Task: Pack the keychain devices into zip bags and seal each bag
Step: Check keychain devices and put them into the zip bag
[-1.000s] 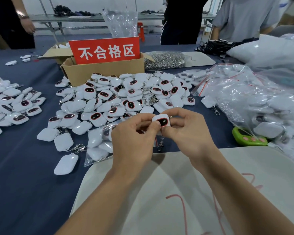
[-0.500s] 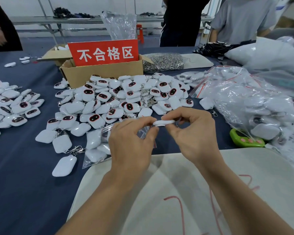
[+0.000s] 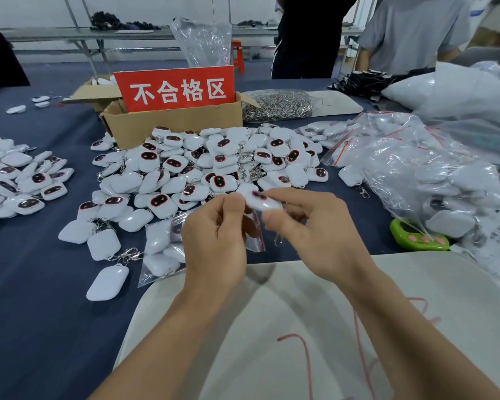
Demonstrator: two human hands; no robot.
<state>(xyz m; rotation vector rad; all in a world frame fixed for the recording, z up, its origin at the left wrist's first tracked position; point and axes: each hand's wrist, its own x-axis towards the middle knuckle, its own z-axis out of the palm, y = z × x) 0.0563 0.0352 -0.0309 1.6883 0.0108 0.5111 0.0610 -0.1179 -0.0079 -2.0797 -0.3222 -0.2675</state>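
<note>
Left hand (image 3: pixel 214 241) and right hand (image 3: pixel 315 232) both pinch 1 white device (image 3: pixel 261 201), its long axis running 9 to 3 o'clock. The mouth of the bag (image 3: pixel 257 239) lies at its 6 o'clock, nearer the left hand.

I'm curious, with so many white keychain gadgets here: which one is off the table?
The device pinched by the right hand, raised above the table; all the others lie in piles or bags.
</note>
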